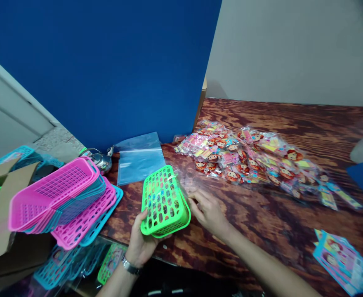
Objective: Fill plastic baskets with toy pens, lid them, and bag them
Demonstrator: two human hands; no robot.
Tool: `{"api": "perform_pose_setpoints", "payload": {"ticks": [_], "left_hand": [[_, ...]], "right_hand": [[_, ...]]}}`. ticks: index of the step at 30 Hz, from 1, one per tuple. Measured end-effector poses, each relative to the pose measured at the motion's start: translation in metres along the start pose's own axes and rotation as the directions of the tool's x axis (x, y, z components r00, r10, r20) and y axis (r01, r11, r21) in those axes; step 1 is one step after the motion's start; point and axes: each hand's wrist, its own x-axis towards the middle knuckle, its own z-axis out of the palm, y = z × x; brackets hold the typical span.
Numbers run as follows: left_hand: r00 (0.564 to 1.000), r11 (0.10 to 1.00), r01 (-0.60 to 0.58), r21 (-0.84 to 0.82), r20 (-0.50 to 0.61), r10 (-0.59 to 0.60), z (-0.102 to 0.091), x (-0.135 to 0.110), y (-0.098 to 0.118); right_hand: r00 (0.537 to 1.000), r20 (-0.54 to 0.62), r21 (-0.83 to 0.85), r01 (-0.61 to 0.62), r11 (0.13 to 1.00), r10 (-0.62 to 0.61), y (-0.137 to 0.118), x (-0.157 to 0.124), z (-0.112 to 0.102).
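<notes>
Tilted up from the table edge is a green plastic basket (161,200) with a perforated lid, colourful contents showing through its holes. My left hand (142,241) is closed around its lower left corner and supports it from beneath. At the basket's right side, my right hand (208,212) has thumb and forefinger pinched together on clear plastic (183,179); how far this plastic reaches around the basket I cannot tell. Just behind the basket lies a flat transparent bag (141,159).
Nested pink and blue baskets (60,192) stand at the left on perforated lids, beside an open cardboard box (6,210). Many small clear packets (231,154) with red-haired figures spread across the wooden table (252,231). Printed cards (344,260) lie front right. A blue panel (107,74) rises behind.
</notes>
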Motion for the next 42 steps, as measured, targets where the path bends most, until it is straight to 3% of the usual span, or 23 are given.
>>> {"api": "perform_pose_setpoints", "payload": {"ticks": [4, 7, 9, 14, 18, 22, 26, 29, 34, 37, 42], "left_hand": [[0.998, 0.998, -0.053, -0.016, -0.02, 0.052, 0.007, -0.001, -0.003], [0.999, 0.999, -0.034, 0.007, -0.005, 0.034, 0.009, -0.002, -0.003], [1.0, 1.0, -0.022, 0.022, -0.002, 0.022, 0.008, -0.002, -0.003], [1.0, 0.999, -0.025, 0.042, -0.005, 0.025, 0.004, -0.002, -0.002], [1.0, 0.999, -0.022, 0.048, -0.001, 0.022, 0.002, -0.003, -0.003], [1.0, 0.999, -0.024, 0.048, -0.011, 0.025, 0.001, -0.003, -0.003], [0.998, 0.998, -0.057, 0.013, -0.028, 0.058, 0.005, -0.001, -0.003], [0.996, 0.996, -0.09, -0.01, -0.003, 0.09, 0.01, 0.0, -0.004], [0.986, 0.987, -0.153, 0.043, 0.076, 0.149, 0.014, 0.004, -0.008], [0.975, 0.979, -0.189, 0.081, 0.131, 0.177, 0.017, 0.007, -0.011], [0.969, 0.979, -0.185, 0.082, 0.18, 0.168, 0.021, 0.005, -0.007]], "right_hand": [[0.995, -0.094, 0.02, -0.033, 0.999, 0.035, 0.001, -0.012, 0.001], [0.967, -0.128, 0.098, -0.207, 0.973, 0.218, 0.003, -0.015, 0.004], [0.956, -0.07, 0.149, -0.271, 0.951, 0.284, 0.005, -0.014, 0.006], [0.982, 0.067, 0.126, -0.182, 0.975, 0.175, 0.009, -0.005, 0.005], [0.987, 0.013, 0.072, -0.161, 0.984, 0.161, 0.007, 0.004, 0.005], [0.973, -0.137, 0.093, -0.173, 0.98, 0.185, 0.001, 0.007, 0.005], [0.976, -0.214, 0.021, -0.032, 0.999, 0.036, -0.005, -0.01, 0.0], [0.984, -0.145, -0.082, 0.093, 0.992, -0.104, -0.004, -0.036, -0.007], [0.99, -0.014, -0.187, 0.137, 0.973, -0.142, -0.004, -0.069, -0.022], [0.977, 0.023, -0.282, 0.21, 0.936, -0.212, -0.014, -0.059, -0.028], [0.899, 0.152, -0.459, 0.433, 0.776, -0.411, -0.028, -0.02, -0.018]]}}
